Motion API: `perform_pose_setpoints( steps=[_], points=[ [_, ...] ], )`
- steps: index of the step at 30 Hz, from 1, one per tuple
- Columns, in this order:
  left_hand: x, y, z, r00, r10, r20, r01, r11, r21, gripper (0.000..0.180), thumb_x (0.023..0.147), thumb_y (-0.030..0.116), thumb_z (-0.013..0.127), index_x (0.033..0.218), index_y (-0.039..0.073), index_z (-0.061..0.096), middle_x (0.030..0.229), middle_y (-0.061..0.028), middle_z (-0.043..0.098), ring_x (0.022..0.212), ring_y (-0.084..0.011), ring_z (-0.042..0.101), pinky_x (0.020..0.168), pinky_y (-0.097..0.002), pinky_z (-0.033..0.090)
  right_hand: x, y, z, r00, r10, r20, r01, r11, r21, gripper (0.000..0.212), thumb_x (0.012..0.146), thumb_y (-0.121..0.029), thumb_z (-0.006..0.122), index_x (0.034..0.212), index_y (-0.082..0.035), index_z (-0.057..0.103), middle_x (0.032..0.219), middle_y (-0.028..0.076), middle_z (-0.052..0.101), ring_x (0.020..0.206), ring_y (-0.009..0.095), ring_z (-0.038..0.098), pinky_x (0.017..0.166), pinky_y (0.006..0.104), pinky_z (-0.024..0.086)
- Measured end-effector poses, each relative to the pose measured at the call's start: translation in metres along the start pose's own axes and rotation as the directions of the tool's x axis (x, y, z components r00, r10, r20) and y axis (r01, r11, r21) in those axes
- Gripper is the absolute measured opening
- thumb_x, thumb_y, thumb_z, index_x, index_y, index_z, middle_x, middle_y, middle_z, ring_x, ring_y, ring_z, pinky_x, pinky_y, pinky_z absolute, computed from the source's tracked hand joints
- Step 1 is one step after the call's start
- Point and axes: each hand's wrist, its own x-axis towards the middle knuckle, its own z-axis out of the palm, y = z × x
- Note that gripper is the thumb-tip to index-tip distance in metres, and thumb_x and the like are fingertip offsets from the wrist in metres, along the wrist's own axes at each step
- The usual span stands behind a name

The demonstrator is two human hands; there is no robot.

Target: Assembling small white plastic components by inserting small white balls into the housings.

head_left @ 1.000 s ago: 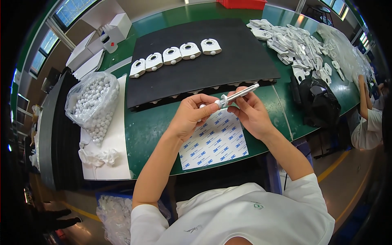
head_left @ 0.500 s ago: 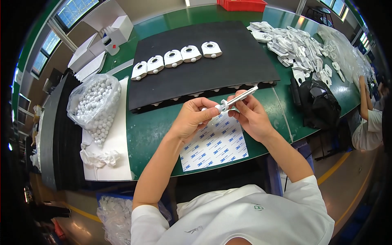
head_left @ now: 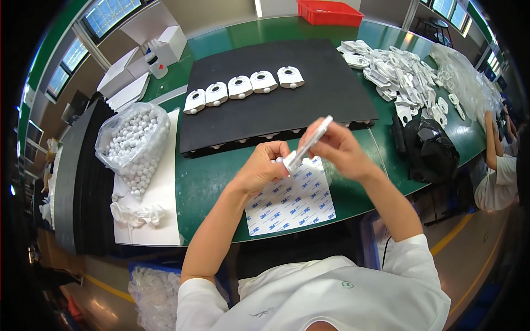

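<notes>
My right hand (head_left: 343, 149) grips a flat white plastic part (head_left: 314, 137), held edge-on and slanting down to the left. Its lower end meets the thumb of my left hand (head_left: 264, 166). That hand's fingers are curled, with a small white ball (head_left: 279, 159) partly showing among them. Below both hands lies a white sheet with blue print (head_left: 290, 204). On the black foam board (head_left: 326, 83) ahead stand several finished-looking white parts (head_left: 239, 87) in a row, each with a round hole and a ball at its near edge.
At left, a clear bag of white balls (head_left: 132, 138) rests on white board beside crumpled white gloves (head_left: 138, 215). A heap of white plastic parts (head_left: 400, 74) lies far right, near a black bag (head_left: 433, 146). A red tray (head_left: 329, 12) stands at the back. Another person's arm (head_left: 490, 140) shows at right.
The white part has turned steeper, and its lower end has come down and left toward my left thumb. My left hand has dropped slightly; the ball is now more covered by its fingers.
</notes>
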Motion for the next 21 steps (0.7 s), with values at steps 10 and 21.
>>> perform_pose_setpoints(
  steps=[10,21],
  points=[
    [-0.003,0.027,-0.006,0.951,0.113,-0.289,-0.204,0.930,-0.306,0.031,0.090,0.038,0.048,0.087,0.007,0.048,0.061,0.0038,0.038,0.049,-0.0033,0.037,0.037,-0.0164,0.021,0.103,0.041,-0.168,0.865,-0.126,-0.486,-0.223,0.771,-0.597,0.035,0.083,-0.014,0.055,0.112,0.004,0.052,0.096,0.011,0.062,0.085,0.016,0.059,0.073,0.0257,0.045],
    [-0.149,0.063,-0.065,0.454,0.673,-0.584,0.051,0.634,0.772,0.029,0.075,0.018,0.069,0.100,0.006,0.059,0.063,0.0000,0.054,0.063,-0.0071,0.051,0.055,-0.0224,0.040,0.118,0.041,-0.168,0.939,-0.134,-0.316,-0.208,0.508,-0.836,0.033,0.084,-0.020,0.059,0.112,-0.002,0.058,0.108,0.009,0.059,0.089,0.016,0.055,0.084,0.0274,0.042]
  ],
)
